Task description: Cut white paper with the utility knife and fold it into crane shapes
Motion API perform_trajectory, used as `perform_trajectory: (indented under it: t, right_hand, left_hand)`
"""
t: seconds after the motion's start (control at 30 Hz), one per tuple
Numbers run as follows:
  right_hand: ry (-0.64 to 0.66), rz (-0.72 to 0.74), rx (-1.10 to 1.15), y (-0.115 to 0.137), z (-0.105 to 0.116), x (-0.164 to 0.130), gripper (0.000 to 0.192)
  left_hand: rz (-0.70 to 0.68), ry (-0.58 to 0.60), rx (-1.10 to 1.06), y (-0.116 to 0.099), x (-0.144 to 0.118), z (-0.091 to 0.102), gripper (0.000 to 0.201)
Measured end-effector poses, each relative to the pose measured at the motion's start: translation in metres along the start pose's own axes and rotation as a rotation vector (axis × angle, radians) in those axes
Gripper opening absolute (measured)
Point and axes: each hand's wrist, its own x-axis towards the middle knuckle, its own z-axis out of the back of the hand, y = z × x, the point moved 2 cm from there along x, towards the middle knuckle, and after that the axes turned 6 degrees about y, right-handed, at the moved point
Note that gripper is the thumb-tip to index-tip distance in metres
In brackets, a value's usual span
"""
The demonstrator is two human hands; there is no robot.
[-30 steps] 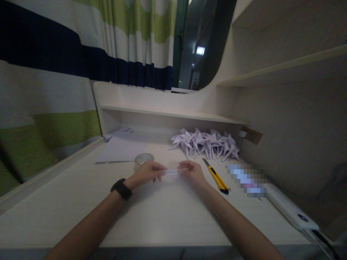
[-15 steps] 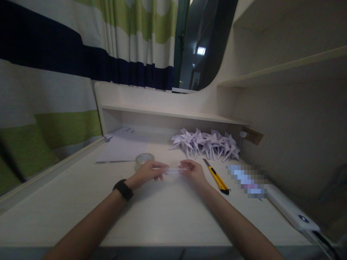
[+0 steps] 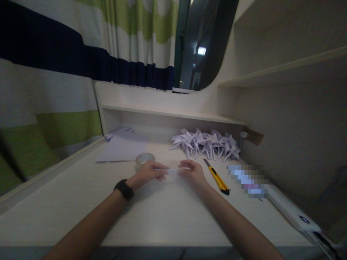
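a home study nook — a built-in desk by a window

striped curtain (image 3: 81, 47) far left, pale shelves (image 3: 173, 113) above the desk (image 3: 162, 213), folded paper cranes (image 3: 208, 142) at the far edge — a bedroom corner.

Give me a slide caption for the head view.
Both hands, left hand and right hand, pinch a paper strip beside a utility knife.

— How's the light?

— Dim and cool overall; the brightest spot is a small lit panel (image 3: 201, 50) seen through the dark opening at the back.

— Shadows?

— Soft ones under the forearms on the desk (image 3: 162, 213). No glare.

— Sharpness?

— Slightly soft and grainy — the curtain (image 3: 54, 72) and shelves (image 3: 282, 68) bow at the edges. A pixelated patch (image 3: 248, 180) sits at right.
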Motion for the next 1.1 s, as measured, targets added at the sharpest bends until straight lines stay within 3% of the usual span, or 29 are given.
perform_trajectory:
  t: [0.3,0.73,1.1]
  right_hand:
    - [-0.010,0.061,-0.065,-0.0006,0.0006,0.0029,0.043]
    - [0.028,0.107,-0.053,-0.0005,-0.0019,0.0036,0.046]
    - [0.032,0.081,-0.056,0.0031,-0.0042,-0.0001,0.049]
  left_hand:
    - [-0.002,0.002,-0.029,0.0008,0.0002,-0.0011,0.040]
    - [-0.018,0.027,0.177,0.0035,0.0027,-0.0026,0.032]
    - [-0.063,-0.019,0.282,0.0035,0.0030,-0.0031,0.031]
